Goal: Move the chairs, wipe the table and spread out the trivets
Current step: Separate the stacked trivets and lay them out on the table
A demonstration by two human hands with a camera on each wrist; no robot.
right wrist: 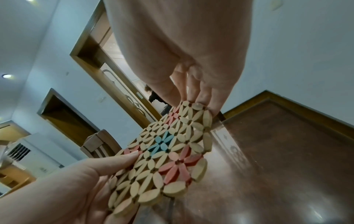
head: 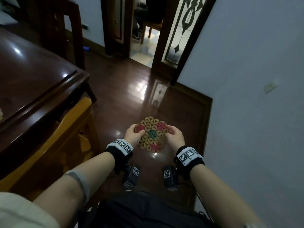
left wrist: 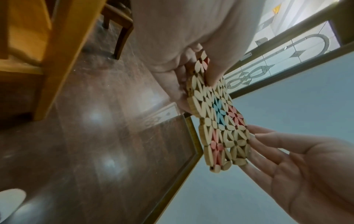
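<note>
Trivets of pale bamboo petals with red flowers and one teal flower at the centre (head: 152,134) are held in the air above the glossy dark wooden floor (head: 131,89), between both hands and in front of the person's body. How many lie in the stack cannot be told — only the top face shows in the head view, and both wrist views give little more than one thin edge. The left hand (head: 134,134) grips the left edge, thumb on top and fingers curled beneath. The right hand (head: 175,135) holds the right edge, its fingers bent over the rim; in the left wrist view its fingertips (left wrist: 256,133) touch the edge with the palm turned up.

One dark polished wooden table (head: 32,66) stands to the left, cut off by the frame. Under its corner sits one light yellow wooden chair (head: 65,129), partly hidden. One dark wooden chair (head: 65,22) stands behind the table, its top cropped.

A small pale object (head: 1,114) at the table's left border is too cropped to identify — possibly another trivet.
</note>
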